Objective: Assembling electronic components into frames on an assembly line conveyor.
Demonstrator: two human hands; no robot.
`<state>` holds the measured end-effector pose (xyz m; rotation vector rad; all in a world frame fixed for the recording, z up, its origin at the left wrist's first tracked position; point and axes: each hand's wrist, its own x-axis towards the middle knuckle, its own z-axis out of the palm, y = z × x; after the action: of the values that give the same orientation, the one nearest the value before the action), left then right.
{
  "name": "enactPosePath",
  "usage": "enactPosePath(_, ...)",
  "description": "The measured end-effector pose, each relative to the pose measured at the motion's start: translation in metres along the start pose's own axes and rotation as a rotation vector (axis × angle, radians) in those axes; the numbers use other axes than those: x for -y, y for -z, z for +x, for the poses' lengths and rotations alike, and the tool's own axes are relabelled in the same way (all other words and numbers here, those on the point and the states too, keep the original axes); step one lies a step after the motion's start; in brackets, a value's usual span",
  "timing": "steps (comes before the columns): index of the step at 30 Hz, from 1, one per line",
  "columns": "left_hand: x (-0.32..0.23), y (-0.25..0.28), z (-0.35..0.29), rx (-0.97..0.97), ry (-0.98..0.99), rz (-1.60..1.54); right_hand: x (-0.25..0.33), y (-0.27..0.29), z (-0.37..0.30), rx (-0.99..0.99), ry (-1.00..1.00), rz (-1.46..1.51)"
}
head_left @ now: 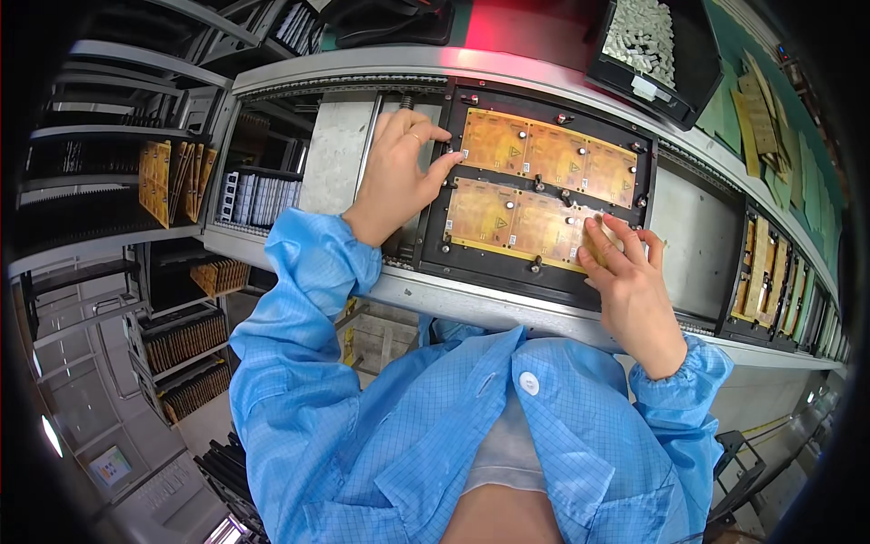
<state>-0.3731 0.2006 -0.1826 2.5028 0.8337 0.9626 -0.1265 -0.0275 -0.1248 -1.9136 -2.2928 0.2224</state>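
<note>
A black fixture frame (494,263) lies in front of me on the conveyor, holding two amber circuit board panels. The far panel (555,156) and the near panel (480,216) lie flat inside it, with small white cylindrical parts on them. Small black clamp posts stand around and between the panels. My left hand (397,172) is at the fixture's left edge, with thumb and forefinger apart beside the far panel's left end. At the near panel's right end rests my right hand (634,286), its fingers spread and fingertips on the board; what lies beneath them is partly hidden.
A black bin (702,68) of small white parts stands beyond the conveyor rail (381,68). More fixtures with boards (761,272) sit farther right on the line. At left, racks hold upright amber boards (156,181). Loose boards (757,113) lie at far right.
</note>
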Motion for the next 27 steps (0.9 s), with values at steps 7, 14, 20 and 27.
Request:
enactPosePath(7, 0.008, -0.003, 0.005, 0.121, 0.082, -0.233, 0.003, 0.000, -0.001, -0.002, -0.047, 0.003)
enactPosePath(14, 0.016, -0.001, 0.007, 0.182, -0.056, -0.225, 0.004, 0.000, 0.000, -0.003, -0.063, 0.014)
enactPosePath(20, 0.005, 0.009, 0.024, 0.203, 0.038, -0.255, 0.007, -0.003, 0.000, -0.014, -0.064, 0.029)
enactPosePath(27, 0.025, -0.014, 0.053, 0.114, -0.042, 0.142, 0.010, -0.004, 0.002, -0.024, -0.069, 0.019)
